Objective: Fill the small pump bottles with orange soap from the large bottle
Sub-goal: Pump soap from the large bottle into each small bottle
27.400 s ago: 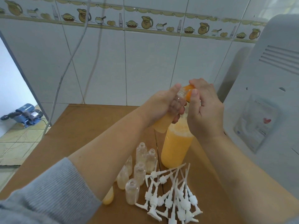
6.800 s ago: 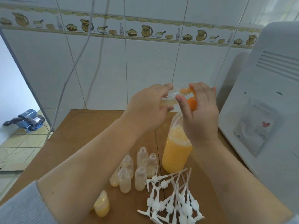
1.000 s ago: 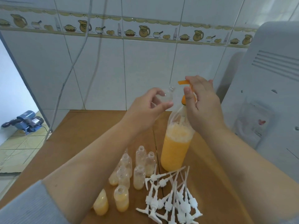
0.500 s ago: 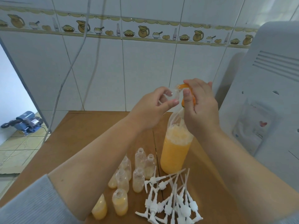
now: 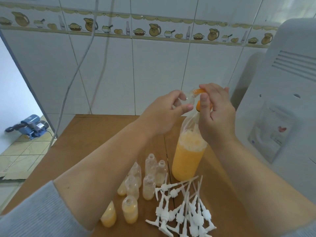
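Filling another small bottle at the pump spout; job roughly a third done by the look of it.

Left hand (image 5: 168,110) pinches a clear small bottle (image 5: 185,100), held on its side w/ its mouth at the orange pump spout (image 5: 198,91) of the large bottle (image 5: 187,159); no soap visible in it yet. Right hand (image 5: 215,106) curls over the pump head, thumb down the front. Large bottle stands on the brown table (image 5: 95,134), approx half full of orange soap, foam on top. Count on table: 2 small bottles w/ clear orange fill at front left (image 5: 119,213), approx 6 more behind them (image 5: 147,175), some pale at the base, others look empty, so most filling is left. Loose white pump tops (image 5: 183,207) in a pile, approx 10, exact no. can't tell; none fitted.
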The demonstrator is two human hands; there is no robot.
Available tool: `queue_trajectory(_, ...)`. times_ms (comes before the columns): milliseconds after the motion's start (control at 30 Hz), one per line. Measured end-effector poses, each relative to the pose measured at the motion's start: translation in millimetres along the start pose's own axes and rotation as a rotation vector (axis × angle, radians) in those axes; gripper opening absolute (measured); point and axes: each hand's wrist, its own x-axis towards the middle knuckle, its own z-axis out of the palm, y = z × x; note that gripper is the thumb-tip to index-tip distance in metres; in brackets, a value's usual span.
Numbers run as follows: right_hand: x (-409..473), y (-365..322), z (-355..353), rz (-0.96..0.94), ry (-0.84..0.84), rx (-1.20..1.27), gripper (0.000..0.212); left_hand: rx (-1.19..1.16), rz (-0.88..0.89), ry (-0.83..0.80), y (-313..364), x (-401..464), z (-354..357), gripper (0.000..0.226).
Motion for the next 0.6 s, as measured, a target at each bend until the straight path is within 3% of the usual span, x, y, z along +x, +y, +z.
queue_trajectory(233, 5, -5, -1, -0.002, -0.025, 0.019, 0.050, 0.021, -0.011, 0.003, 0, -3, -6, 0.031)
queue_trajectory(467, -1, -1, 5, 0.012, 0.081, 0.019, 0.043, 0.056, 0.019, 0.021, 2, -2, 1, 0.032)
queue_trajectory(600, -2, -2, 5, 0.002, 0.032, 0.015, 0.048, 0.073, 0.000, 0.009, -1, -5, -1, 0.030)
